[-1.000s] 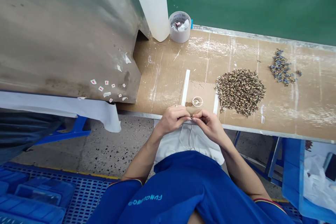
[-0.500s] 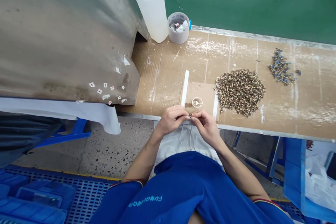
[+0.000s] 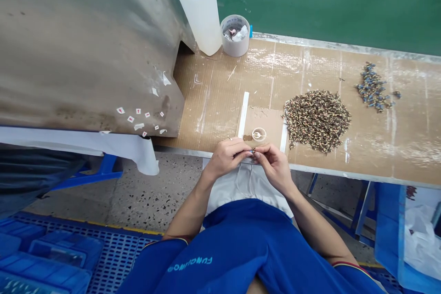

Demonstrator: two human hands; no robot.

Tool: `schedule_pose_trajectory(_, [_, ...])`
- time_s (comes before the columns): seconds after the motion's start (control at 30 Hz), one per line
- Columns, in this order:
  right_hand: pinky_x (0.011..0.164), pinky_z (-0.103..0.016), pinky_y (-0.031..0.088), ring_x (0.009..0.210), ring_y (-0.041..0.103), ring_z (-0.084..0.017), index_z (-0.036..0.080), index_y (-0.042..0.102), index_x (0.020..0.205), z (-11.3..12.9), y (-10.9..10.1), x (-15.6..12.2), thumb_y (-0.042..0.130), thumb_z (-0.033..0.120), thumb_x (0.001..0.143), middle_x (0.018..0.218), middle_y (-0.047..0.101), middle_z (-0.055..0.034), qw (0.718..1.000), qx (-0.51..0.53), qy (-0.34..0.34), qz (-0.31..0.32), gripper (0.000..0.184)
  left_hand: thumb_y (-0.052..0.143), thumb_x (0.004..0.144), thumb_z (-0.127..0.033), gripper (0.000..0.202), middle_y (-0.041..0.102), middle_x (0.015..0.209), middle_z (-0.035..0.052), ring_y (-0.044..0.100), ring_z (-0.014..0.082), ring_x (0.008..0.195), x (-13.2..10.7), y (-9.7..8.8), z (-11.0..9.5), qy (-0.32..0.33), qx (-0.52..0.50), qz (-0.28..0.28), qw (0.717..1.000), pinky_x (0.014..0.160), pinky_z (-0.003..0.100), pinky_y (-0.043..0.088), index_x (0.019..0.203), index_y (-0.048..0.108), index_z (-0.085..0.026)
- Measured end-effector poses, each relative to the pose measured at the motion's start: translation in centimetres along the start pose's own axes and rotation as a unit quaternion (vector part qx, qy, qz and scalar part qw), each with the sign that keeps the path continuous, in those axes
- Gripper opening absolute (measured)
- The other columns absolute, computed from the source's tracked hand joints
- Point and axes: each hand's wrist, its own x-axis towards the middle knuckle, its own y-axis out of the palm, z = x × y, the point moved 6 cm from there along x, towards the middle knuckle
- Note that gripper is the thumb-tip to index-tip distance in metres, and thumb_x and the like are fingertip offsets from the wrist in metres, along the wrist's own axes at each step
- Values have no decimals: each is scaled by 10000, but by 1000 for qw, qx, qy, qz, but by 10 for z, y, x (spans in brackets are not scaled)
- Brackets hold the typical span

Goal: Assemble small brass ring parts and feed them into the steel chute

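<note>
At the bench's front edge my left hand (image 3: 226,155) and my right hand (image 3: 274,165) meet, fingertips pinched together. Between them is a tiny part (image 3: 252,150) with a bluish and a dark, brassy bit; its exact kind is too small to make out, and the fingers hide most of it. Just beyond the fingers, a small round clear lid or dish with a white mark (image 3: 259,134) lies on a cardboard pad (image 3: 267,117). Right of the pad spreads a large pile of tiny brass-and-dark parts (image 3: 317,119). Farther right is a smaller heap of blue-tipped parts (image 3: 373,87).
White strips (image 3: 244,112) flank the pad. A bottle with a blue cap (image 3: 200,14) and a tape-roll cup (image 3: 235,46) holding scraps stand at the back. A metal housing (image 3: 103,55) with stickers borders the left. Blue crates (image 3: 389,234) sit below, right.
Both hands stay pinched together at nearly the same spot, the fingertips shifting slightly right. More blue shows on the tiny part between them. The piles look unchanged.
</note>
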Motion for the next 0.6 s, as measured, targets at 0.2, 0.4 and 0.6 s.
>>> schedule_pose_trajectory(0.2, [639, -296, 581, 688, 670, -155, 210, 683, 860, 4, -4, 5, 685, 575, 858, 822, 714, -45, 999, -23, -9, 39, 365, 541, 1003, -282, 270, 724, 746, 45, 637, 154, 702, 1, 0, 1, -3, -8, -2, 1000, 673, 268, 475, 825, 703, -158])
schedule_pose_trajectory(0.4, [619, -279, 553, 666, 653, -145, 211, 681, 792, 7, -5, 9, 689, 502, 871, 777, 707, -34, 998, -42, -28, 46, 302, 518, 1010, -326, 354, 691, 665, 40, 622, 151, 646, 4, 0, 1, -7, -14, 4, 1000, 649, 272, 470, 749, 694, -164])
schedule_pose_trajectory(0.6, [611, -278, 534, 664, 642, -152, 211, 655, 757, 7, -3, 8, 684, 455, 878, 766, 703, -35, 996, -61, -37, 48, 274, 497, 1015, -335, 373, 690, 660, 34, 628, 154, 645, 3, 3, 1, -13, 3, 20, 1000, 661, 282, 463, 741, 690, -171])
